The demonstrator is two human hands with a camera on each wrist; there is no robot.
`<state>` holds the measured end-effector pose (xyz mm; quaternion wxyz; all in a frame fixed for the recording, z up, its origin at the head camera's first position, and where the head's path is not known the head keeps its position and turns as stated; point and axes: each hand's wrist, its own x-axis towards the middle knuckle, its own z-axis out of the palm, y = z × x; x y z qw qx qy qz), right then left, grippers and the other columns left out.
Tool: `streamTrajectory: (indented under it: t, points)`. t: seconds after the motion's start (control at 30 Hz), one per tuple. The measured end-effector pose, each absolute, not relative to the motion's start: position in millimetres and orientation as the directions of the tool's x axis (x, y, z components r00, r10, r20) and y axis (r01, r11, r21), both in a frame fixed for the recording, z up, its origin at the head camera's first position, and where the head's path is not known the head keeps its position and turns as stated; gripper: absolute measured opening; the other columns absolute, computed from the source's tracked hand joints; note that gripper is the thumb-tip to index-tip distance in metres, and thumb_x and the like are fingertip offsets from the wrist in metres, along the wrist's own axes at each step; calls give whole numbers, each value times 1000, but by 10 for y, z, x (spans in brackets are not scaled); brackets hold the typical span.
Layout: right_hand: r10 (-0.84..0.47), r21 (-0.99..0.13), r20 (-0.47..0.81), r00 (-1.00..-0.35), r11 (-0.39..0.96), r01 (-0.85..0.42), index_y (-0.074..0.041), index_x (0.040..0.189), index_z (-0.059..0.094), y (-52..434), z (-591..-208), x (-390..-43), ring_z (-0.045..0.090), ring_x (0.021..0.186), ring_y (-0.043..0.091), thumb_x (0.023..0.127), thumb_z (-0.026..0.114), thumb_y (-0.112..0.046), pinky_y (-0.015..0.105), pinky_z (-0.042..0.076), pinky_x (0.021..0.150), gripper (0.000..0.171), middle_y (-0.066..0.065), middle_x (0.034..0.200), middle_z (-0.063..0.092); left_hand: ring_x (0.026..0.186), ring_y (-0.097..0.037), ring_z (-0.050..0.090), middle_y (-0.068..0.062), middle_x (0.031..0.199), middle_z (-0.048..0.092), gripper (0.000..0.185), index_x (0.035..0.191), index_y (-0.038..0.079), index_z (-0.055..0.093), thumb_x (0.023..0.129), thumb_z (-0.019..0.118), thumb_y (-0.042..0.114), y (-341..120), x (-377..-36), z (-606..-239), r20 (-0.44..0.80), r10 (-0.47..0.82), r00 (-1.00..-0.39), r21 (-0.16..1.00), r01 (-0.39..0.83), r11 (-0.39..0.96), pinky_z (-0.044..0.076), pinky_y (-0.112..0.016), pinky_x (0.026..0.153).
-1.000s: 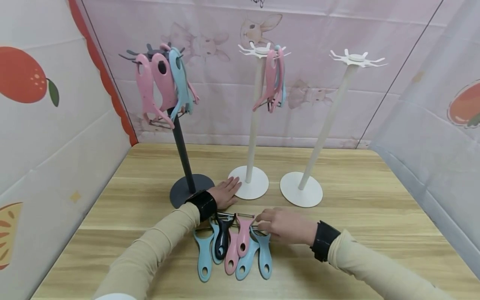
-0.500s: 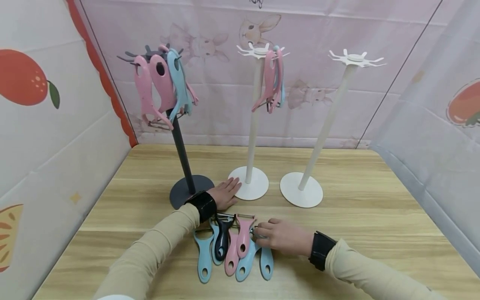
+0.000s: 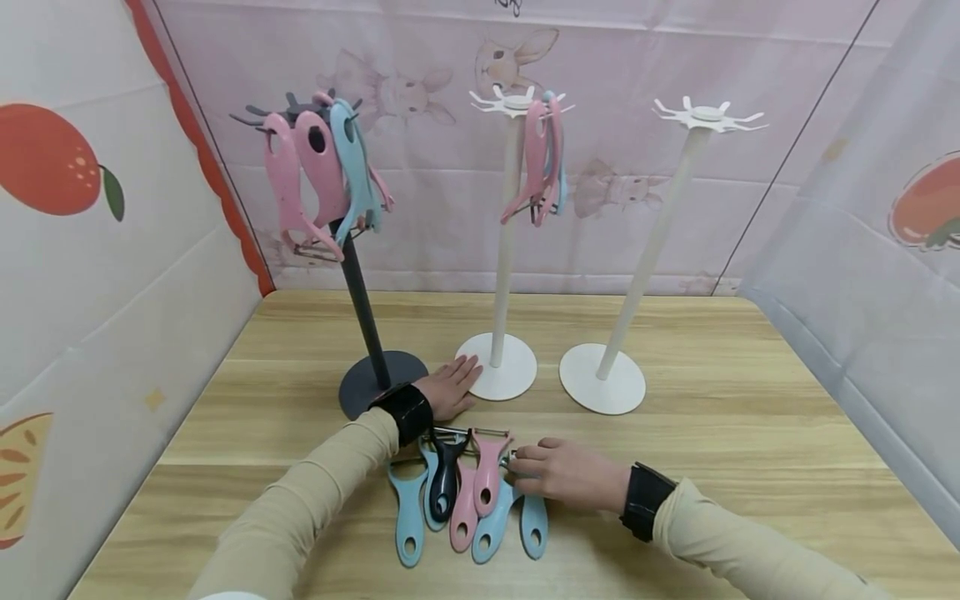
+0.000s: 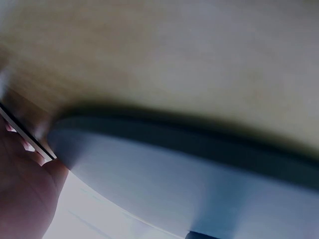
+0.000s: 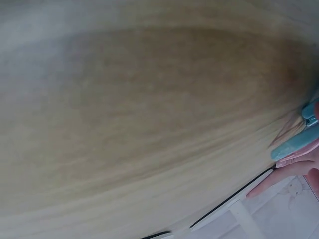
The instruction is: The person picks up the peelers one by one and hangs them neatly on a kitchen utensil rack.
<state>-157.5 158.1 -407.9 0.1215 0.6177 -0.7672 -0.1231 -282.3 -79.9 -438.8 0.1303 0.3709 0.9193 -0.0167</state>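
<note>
My left hand (image 3: pixel 450 389) lies flat, fingers spread, on the round white base (image 3: pixel 507 382) of the middle stand; the left wrist view shows part of that hand (image 4: pixel 25 194). My right hand (image 3: pixel 573 477) grips the blade end of the rightmost blue peeler (image 3: pixel 534 527), hiding that end while its handle shows below. Left of it, a pile of several Y-shaped peelers lies on the wooden table: a pink peeler (image 3: pixel 489 475), a black peeler (image 3: pixel 445 479) and a blue peeler (image 3: pixel 409 517) among them. Blue peeler parts (image 5: pixel 296 143) show at the right wrist view's edge.
A dark stand (image 3: pixel 360 292) carries several pink and blue peelers on its hooks. The white middle stand (image 3: pixel 504 275) holds pink and blue peelers (image 3: pixel 546 154). At the right, another white stand (image 3: pixel 652 242) has bare hooks. Printed cloth (image 3: pixel 442 50) walls the table.
My right hand has come slightly toward me and closed over the rightmost blue peeler's blade end, whose handle has shifted a little right. The left hand has stayed put.
</note>
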Motion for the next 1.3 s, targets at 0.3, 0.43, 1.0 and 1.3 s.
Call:
streamTrajectory:
  t: [0.3,0.43,1.0,1.3]
  points:
    - [-956,223,220,-195,244,-944,-12,106,63,1650,-4084,-1663,56,104,19,73,70,-11,28,47,82,34,4,111,62,137,-31,7,-17,151,8,57,145,1,16,99,35,29,-811,-2813,-4360,-244,689,-683,106,687,719,18,-44,107]
    - [-881,54,379,-282,325,-944,-5,105,61,1733,-4032,-1762,58,103,24,72,72,-11,33,46,86,35,11,110,62,138,-30,2,-16,151,5,59,145,2,15,99,34,32,-850,-2920,-4502,-219,713,-666,186,689,700,16,-45,108]
    - [-268,-483,761,-591,375,-792,16,115,48,1798,-3190,-2155,58,92,37,81,51,20,19,48,76,35,28,111,56,137,-31,5,-17,151,7,58,145,1,15,99,33,32,-843,-2850,-4416,-215,714,-666,102,712,695,18,-43,108]
    - [74,-695,679,-730,385,-608,6,118,55,1752,-2618,-2521,50,85,16,98,38,-11,20,41,73,31,16,105,59,138,-28,2,-15,151,3,59,146,4,11,99,31,33,-819,-2872,-4466,-250,693,-677,85,697,712,16,-41,108]
